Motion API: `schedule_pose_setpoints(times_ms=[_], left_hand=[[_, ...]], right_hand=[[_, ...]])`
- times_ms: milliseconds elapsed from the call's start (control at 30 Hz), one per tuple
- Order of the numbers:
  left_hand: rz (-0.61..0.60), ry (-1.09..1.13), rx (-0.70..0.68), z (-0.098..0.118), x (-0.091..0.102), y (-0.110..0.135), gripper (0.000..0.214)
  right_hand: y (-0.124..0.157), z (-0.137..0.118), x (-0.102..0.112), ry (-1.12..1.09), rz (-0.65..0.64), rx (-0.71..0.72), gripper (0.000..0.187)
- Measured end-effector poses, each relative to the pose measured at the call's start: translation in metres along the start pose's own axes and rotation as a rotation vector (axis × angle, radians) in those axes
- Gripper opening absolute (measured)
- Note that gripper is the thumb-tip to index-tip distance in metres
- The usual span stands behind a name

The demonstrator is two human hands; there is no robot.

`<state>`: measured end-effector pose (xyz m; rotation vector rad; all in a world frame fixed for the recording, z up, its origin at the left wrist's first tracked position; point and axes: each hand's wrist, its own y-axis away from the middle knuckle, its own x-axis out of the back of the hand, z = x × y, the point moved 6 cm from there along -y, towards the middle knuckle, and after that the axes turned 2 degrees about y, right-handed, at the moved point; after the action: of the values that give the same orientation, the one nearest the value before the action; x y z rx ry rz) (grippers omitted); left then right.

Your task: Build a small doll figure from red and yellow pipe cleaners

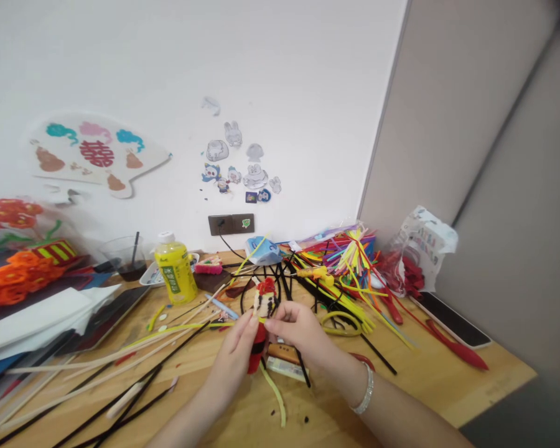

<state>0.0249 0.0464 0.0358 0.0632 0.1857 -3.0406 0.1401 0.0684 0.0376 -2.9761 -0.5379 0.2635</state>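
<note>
Pinching a small red, white and black fuzzy pipe-cleaner figure (264, 303), standing twelve to six o'clock, the left hand (237, 351) is gripping from nine o'clock and the right hand (300, 333) from three.

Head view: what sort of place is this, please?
Probably a craft desk in a home or small studio. Coloured pipe cleaners lie heaped on the table, the left hand and right hand hold a small figure, and stickers decorate the wall.
</note>
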Motion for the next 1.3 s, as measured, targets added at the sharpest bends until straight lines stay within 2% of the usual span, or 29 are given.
schedule_pose_setpoints(times_ms=[133, 233, 400, 500, 600, 700, 767, 933, 1033, 1167, 1300], left_hand=[[-0.031, -0.02, -0.051, 0.003, -0.002, 0.0, 0.025], [-0.031, 0.018, -0.026, -0.004, 0.001, -0.004, 0.023], [-0.192, 0.235, 0.08, -0.017, -0.006, -0.007, 0.032], [-0.265, 0.341, 0.076, -0.015, -0.011, -0.005, 0.032], [-0.289, 0.392, 0.067, -0.013, -0.014, -0.002, 0.03], [-0.285, 0.405, 0.072, -0.013, -0.014, -0.001, 0.031], [-0.257, 0.432, 0.111, -0.016, -0.012, -0.002, 0.032], [-0.127, 0.55, 0.187, -0.022, -0.004, -0.008, 0.027], [-0.081, 0.576, 0.205, -0.025, -0.001, -0.009, 0.029], [-0.077, 0.578, 0.195, -0.027, 0.002, -0.01, 0.028], [-0.077, 0.567, 0.172, -0.028, 0.004, -0.01, 0.028]], right_hand=[[-0.003, 0.002, 0.004, 0.082, 0.03, 0.015, 0.036], [-0.003, 0.001, 0.007, 0.186, 0.094, 0.082, 0.03], [0.003, -0.01, 0.003, 0.35, 0.105, 0.218, 0.013], [0.007, -0.015, 0.0, 0.341, 0.1, 0.247, 0.011], [0.008, -0.016, -0.002, 0.284, 0.096, 0.243, 0.012], [0.008, -0.011, -0.004, 0.256, 0.093, 0.232, 0.013], [0.01, -0.01, -0.004, 0.33, 0.102, 0.281, 0.012], [0.024, -0.019, -0.013, 0.777, 0.103, 0.621, 0.012], [0.032, -0.021, -0.019, 0.916, 0.08, 0.751, 0.013], [0.034, -0.025, -0.021, 0.94, 0.088, 0.769, 0.012], [0.033, -0.027, -0.02, 0.883, 0.067, 0.708, 0.015]])
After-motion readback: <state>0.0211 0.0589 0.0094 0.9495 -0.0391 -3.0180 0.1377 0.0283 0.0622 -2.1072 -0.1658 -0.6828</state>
